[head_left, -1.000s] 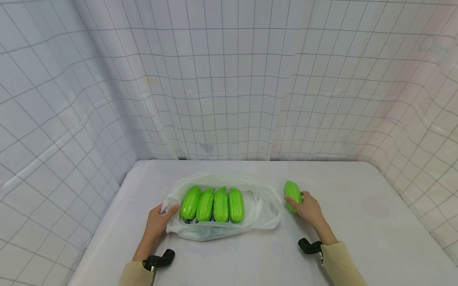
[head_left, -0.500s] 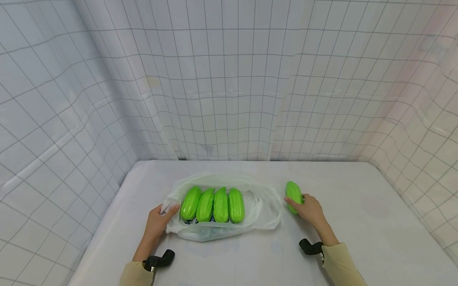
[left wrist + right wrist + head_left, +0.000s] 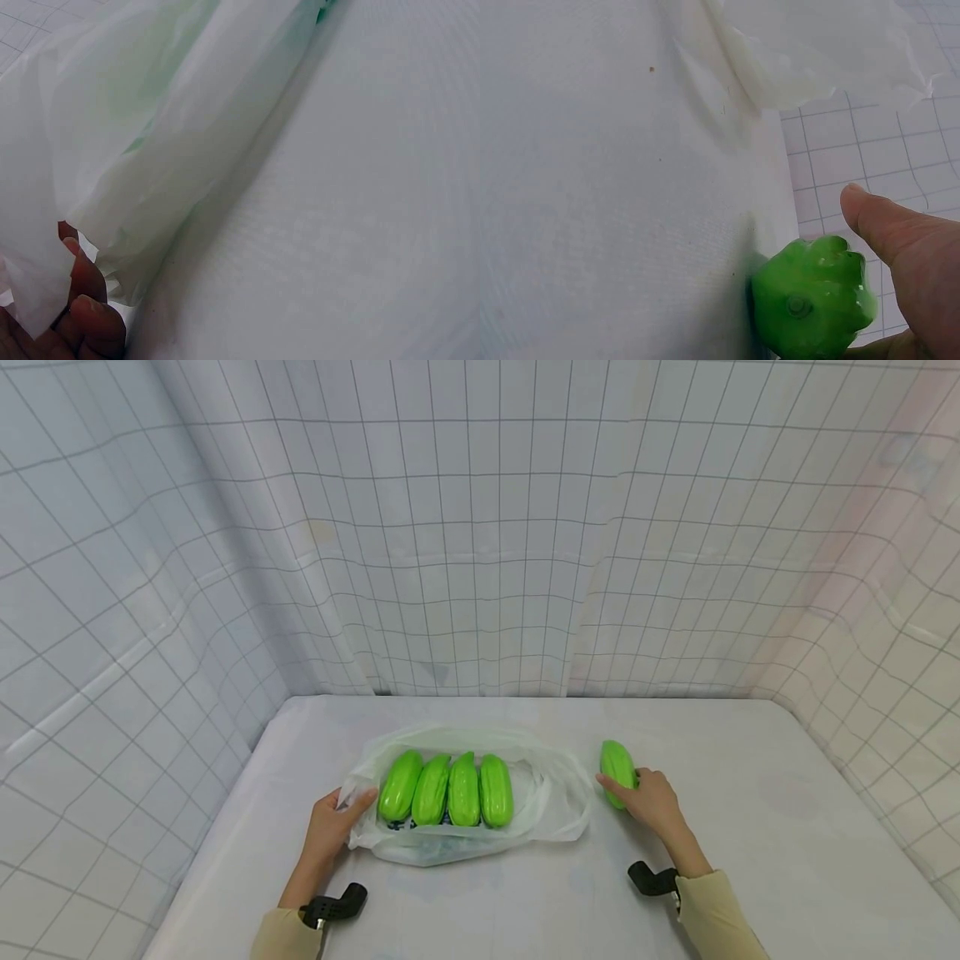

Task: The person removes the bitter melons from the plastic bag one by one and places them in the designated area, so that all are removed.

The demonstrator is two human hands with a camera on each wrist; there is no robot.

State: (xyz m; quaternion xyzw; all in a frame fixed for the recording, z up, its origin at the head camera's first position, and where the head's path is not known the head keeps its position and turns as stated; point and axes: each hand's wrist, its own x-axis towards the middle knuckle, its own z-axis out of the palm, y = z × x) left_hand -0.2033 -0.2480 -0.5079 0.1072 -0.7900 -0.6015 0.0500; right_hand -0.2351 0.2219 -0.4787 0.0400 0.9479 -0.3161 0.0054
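Gridded curtain (image 3: 480, 527) behind, white table (image 3: 525, 910) below. Pinched in the left hand (image 3: 330, 822): the bag (image 3: 450, 850) by its left end, probably to spread its mouth around four gourds (image 3: 462, 789). Spanned by the right hand (image 3: 652, 797), beside the bag: a fifth gourd (image 3: 617, 758), whether gripped impossible to tell. Visible only from the right wrist: an apparent gap below the thumb (image 3: 881, 221), plus an end nub (image 3: 799, 306).

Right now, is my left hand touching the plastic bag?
Touching. In the left wrist view, your left hand holds the edge of the plastic bag, its film lapping over the hand.
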